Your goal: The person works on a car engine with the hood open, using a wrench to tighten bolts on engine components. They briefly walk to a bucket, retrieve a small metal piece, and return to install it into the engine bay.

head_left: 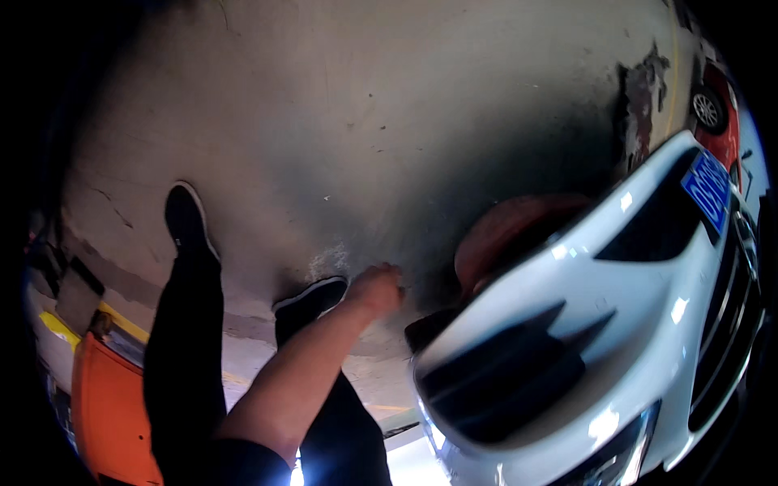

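One hand [374,290], seemingly our left, hangs above the floor [324,121], fingers curled; we cannot tell whether they hold anything. The white bumper [640,348] stands toward the floor's right edge; swinging carelessly rightward, we might scrape our knuckles.

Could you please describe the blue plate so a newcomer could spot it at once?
The white car takes up much of the lower right. Toward its upper end is a dark patch. The blue plate is the rectangle just right of it, vivid blue against white and black.
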`<state>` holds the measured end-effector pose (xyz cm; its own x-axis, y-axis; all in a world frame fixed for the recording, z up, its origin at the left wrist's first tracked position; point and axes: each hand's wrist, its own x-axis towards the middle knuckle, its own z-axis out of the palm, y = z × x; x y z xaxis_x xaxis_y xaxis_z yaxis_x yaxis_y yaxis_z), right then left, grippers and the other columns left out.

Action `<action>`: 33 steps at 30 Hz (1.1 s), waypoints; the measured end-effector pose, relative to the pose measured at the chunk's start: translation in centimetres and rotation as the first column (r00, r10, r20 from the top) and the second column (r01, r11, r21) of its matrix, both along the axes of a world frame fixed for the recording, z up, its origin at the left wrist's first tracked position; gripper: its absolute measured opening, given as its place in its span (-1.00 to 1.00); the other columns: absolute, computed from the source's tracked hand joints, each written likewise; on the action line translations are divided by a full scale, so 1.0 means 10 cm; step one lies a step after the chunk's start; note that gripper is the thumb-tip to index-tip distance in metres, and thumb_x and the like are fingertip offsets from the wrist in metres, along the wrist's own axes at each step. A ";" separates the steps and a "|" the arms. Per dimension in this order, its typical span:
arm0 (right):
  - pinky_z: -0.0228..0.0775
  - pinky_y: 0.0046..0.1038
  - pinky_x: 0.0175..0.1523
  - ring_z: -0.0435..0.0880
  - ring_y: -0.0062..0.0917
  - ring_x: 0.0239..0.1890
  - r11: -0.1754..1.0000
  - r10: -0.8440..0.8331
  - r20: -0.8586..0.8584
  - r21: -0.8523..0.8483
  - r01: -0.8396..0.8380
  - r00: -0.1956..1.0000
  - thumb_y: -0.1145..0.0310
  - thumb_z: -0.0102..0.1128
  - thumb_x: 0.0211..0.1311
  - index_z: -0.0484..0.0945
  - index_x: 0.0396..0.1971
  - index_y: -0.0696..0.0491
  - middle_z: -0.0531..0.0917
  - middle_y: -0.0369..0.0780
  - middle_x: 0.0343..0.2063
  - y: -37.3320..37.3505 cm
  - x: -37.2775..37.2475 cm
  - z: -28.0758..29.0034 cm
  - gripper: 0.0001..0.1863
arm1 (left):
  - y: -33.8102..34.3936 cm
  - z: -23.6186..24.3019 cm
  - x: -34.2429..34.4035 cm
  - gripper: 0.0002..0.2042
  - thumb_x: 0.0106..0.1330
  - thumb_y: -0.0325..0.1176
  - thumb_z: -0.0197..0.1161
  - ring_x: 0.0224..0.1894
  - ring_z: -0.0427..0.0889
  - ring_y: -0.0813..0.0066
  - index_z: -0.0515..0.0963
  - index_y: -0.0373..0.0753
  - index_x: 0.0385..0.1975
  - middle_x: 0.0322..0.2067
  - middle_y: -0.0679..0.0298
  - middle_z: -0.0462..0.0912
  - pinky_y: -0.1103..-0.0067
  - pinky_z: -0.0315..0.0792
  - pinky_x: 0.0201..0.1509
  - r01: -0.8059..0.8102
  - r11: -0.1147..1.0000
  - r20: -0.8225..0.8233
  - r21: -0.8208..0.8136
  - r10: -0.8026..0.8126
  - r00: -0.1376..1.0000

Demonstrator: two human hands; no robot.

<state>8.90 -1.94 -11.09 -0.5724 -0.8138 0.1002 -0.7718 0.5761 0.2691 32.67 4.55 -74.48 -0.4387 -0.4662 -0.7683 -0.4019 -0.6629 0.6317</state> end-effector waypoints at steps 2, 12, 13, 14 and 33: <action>0.02 0.06 0.67 0.17 0.22 0.62 0.996 0.069 -0.035 0.064 -0.066 0.997 -0.41 0.09 0.48 0.04 0.63 0.35 0.22 0.32 0.56 -0.24 0.21 -0.41 0.18 | 0.01 -0.33 -0.64 -0.55 0.46 -0.17 0.34 0.31 0.62 -0.13 0.60 -0.22 0.27 0.25 -0.10 0.65 0.16 0.51 0.43 -0.060 0.998 -0.079 -0.002 0.060 0.995; 0.00 0.06 0.68 0.16 0.21 0.63 0.971 0.175 -0.016 0.166 -0.170 0.984 -0.41 0.11 0.47 0.02 0.63 0.34 0.20 0.32 0.57 -0.93 0.16 -1.07 0.18 | -0.76 -0.63 -2.88 -0.50 0.44 -0.25 0.29 0.30 0.63 -0.17 0.48 -0.31 0.32 0.22 -0.21 0.64 0.14 0.51 0.41 -0.500 0.866 -0.177 0.015 0.495 0.851; 0.00 0.06 0.68 0.16 0.21 0.63 0.972 0.172 -0.015 0.164 -0.168 0.985 -0.40 0.11 0.47 0.02 0.63 0.34 0.20 0.32 0.57 -0.93 0.14 -1.07 0.18 | -0.87 -0.64 -2.94 -0.53 0.45 -0.26 0.28 0.24 0.68 -0.19 0.48 -0.32 0.29 0.17 -0.23 0.68 0.13 0.54 0.38 -0.521 0.852 -0.138 0.063 0.524 0.841; 0.00 0.06 0.68 0.16 0.21 0.63 0.972 0.172 -0.012 0.166 -0.167 0.985 -0.40 0.11 0.47 0.01 0.63 0.34 0.19 0.32 0.57 -0.93 0.12 -1.06 0.18 | -0.92 -0.67 -2.98 -0.56 0.46 -0.27 0.26 0.19 0.70 -0.22 0.48 -0.32 0.26 0.12 -0.24 0.70 0.11 0.56 0.34 -0.461 0.884 -0.146 0.077 0.467 0.872; -0.03 0.06 0.69 0.13 0.19 0.64 0.983 0.130 0.074 0.120 -0.138 0.989 -0.39 0.14 0.46 -0.03 0.64 0.34 0.15 0.32 0.58 -0.66 0.18 -0.94 0.20 | -1.40 -0.26 0.41 -0.72 0.48 -0.30 0.34 -0.18 0.72 0.29 0.53 -0.28 0.05 -0.22 0.12 0.74 0.36 0.59 0.02 -0.421 0.904 0.023 -0.075 0.424 0.905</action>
<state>10.69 -8.54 -20.49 -0.4592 -0.8874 -0.0409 -0.8582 0.4313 0.2784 36.80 -9.41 -77.11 -0.1607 -0.6522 -0.7408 -0.1178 -0.7325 0.6705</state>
